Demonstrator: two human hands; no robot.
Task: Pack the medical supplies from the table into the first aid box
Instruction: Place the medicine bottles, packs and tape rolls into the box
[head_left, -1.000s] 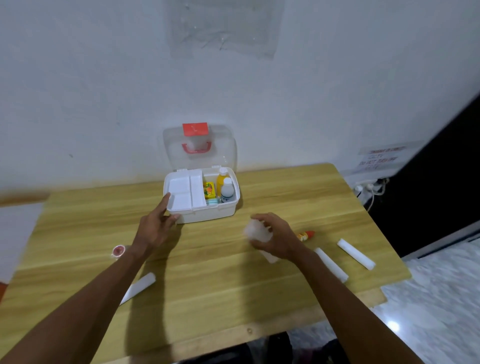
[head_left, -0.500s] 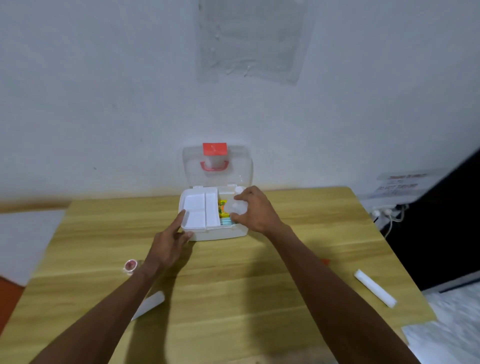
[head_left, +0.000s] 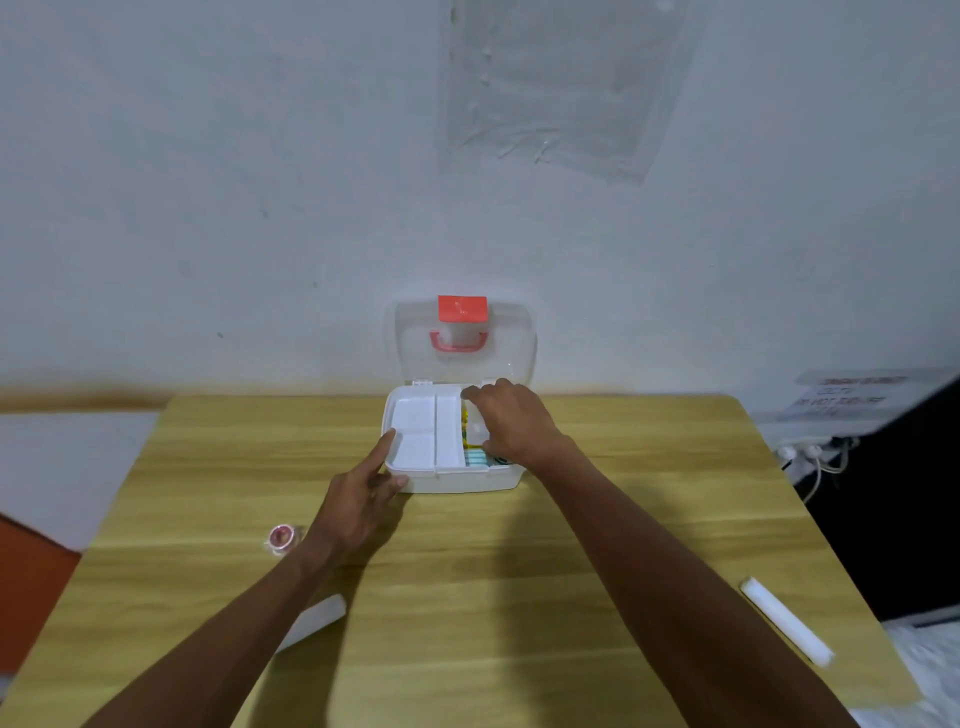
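Far left on the bench (head_left: 519, 571), a small tape roll (head_left: 281, 536) with a red core sat untouched, and just below it a white roll (head_left: 317, 621) poked out from under the left forearm, both lying where they lay a second before. The left hand (head_left: 363, 501) was open, fingers spread and pressed flat against the box's left front corner, one finger up along its wall; it had not shifted from that bracing job. The box (head_left: 452, 475) stood at the back edge of the bench, lid (head_left: 462, 338) up against the wall, its white tray filling the left half. Now the change: a second earlier the right hand (head_left: 511, 421) was low on the bench clutching something white, half a second earlier it was arriving at the box, and here it was down in the right compartment, fingers curled over the yellow and teal packs. Whether it gripped the white piece or had let it go, I could not tell, since the knuckles hid everything beneath. My read was that one more supply was being tucked in. Further right, one white roll (head_left: 784, 626) lay near the bench's right edge, well apart from the box, so the packing looked well along but unfinished, with at least three pieces waiting outside.
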